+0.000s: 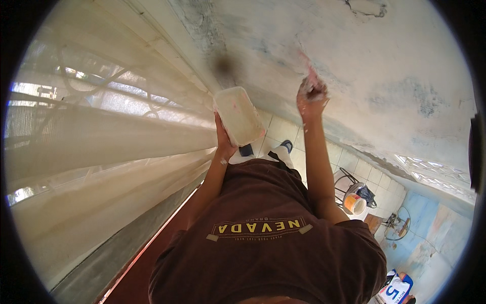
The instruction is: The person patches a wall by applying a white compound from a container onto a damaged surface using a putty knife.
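My left hand point(224, 143) grips a shallow off-white rectangular tray point(237, 115) with small pink marks, held upright beside the curtain. My right hand point(312, 99) is raised against the mottled white wall point(385, 55), closed on a pink-smeared tool point(312, 72) whose shape I cannot make out clearly. Pale smears cover the fingers and dot the forearm. A pink streak shows on the wall just above that hand.
Sheer curtains point(101, 177) line the left over a window with bars. Below, on the tiled floor point(278, 126), a metal chair point(344, 180) holds a white-and-orange bucket point(355, 204) and a dark bag point(365, 195). A wire-framed object point(395, 228) and a blue-and-white sack point(394, 289) lie at lower right.
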A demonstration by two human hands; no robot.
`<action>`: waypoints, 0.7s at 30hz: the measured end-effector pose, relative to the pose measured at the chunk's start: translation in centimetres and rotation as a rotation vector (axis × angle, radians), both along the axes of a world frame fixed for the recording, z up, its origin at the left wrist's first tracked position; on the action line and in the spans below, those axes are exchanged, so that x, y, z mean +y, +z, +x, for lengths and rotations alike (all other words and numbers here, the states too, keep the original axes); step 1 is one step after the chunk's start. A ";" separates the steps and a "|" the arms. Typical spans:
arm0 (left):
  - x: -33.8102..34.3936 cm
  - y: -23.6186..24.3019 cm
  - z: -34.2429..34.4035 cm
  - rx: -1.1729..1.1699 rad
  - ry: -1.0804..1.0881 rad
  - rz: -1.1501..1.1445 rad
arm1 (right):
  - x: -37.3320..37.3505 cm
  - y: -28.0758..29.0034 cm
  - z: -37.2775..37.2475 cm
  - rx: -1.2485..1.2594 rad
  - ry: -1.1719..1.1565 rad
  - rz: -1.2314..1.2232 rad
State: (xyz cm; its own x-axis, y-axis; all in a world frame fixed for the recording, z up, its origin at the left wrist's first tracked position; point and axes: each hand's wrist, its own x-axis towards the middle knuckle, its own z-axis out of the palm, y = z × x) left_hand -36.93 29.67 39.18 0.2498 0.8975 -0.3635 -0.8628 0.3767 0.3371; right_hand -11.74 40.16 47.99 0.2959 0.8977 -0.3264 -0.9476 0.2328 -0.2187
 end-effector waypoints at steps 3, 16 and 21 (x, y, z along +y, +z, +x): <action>-0.1 0.9 0.0 -0.032 -0.006 -0.017 | 0.5 -11.2 -0.4 -0.218 0.266 0.022; 0.3 1.4 -0.5 -0.006 0.008 -0.052 | 8.9 -6.0 -3.2 0.043 0.368 -0.051; 0.1 3.0 -0.2 0.044 -0.061 -0.005 | 3.5 5.4 -2.9 -0.059 0.190 0.021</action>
State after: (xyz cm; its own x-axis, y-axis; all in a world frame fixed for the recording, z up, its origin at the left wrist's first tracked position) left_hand -37.16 29.78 42.13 0.2873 0.8794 -0.3796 -0.8226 0.4295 0.3727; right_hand -14.61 43.70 53.40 0.1381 0.9458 -0.2938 -0.9608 0.0559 -0.2717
